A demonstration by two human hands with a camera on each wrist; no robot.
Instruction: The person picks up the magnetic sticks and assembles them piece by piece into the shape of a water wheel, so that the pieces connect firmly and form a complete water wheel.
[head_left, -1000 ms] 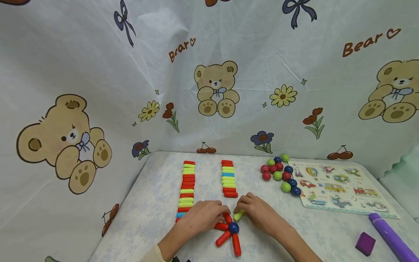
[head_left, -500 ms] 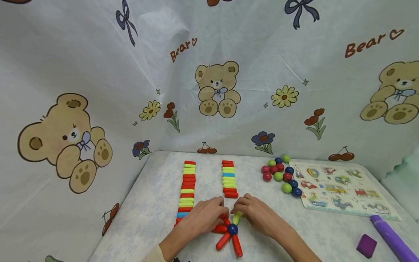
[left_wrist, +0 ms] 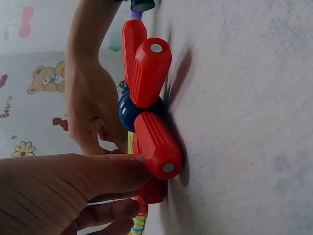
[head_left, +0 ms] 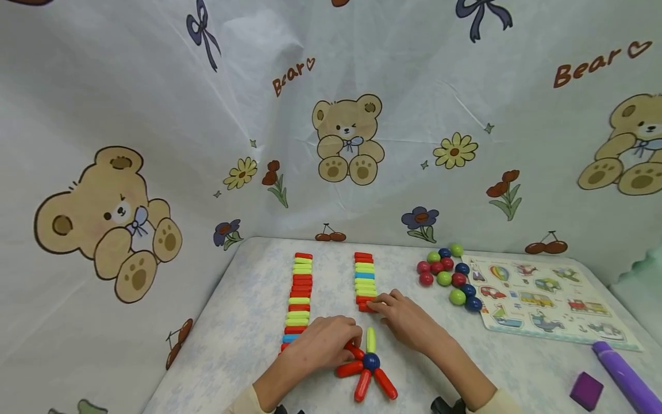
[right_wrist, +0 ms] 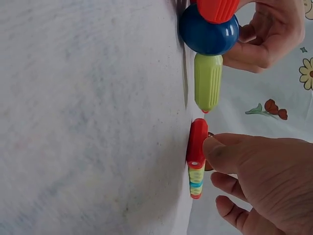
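Several red magnetic rods (head_left: 385,384) and one yellow-green magnetic rod (head_left: 370,340) radiate from a dark blue ball (head_left: 371,361) on the table. My left hand (head_left: 328,345) pinches the upper-left red rod (head_left: 354,351) of this star; in the left wrist view the thumb partly covers it. Farther back, my right hand (head_left: 408,321) has thumb and index finger at the red rod (right_wrist: 197,142) that ends the right-hand row, pinching it. That row (head_left: 365,276) is made of red, yellow-green and blue rods side by side.
A longer row of rods (head_left: 300,293) runs along the left, its near end behind the left hand. Red, green and blue balls (head_left: 443,278) cluster at the back right beside a picture board (head_left: 548,299). A purple block (head_left: 587,391) and a purple tube (head_left: 626,374) lie at right.
My right hand has let go of the yellow-green rod, now on the blue ball, and moved back to the right-hand row. The star has turned slightly, its lower rods swinging right.
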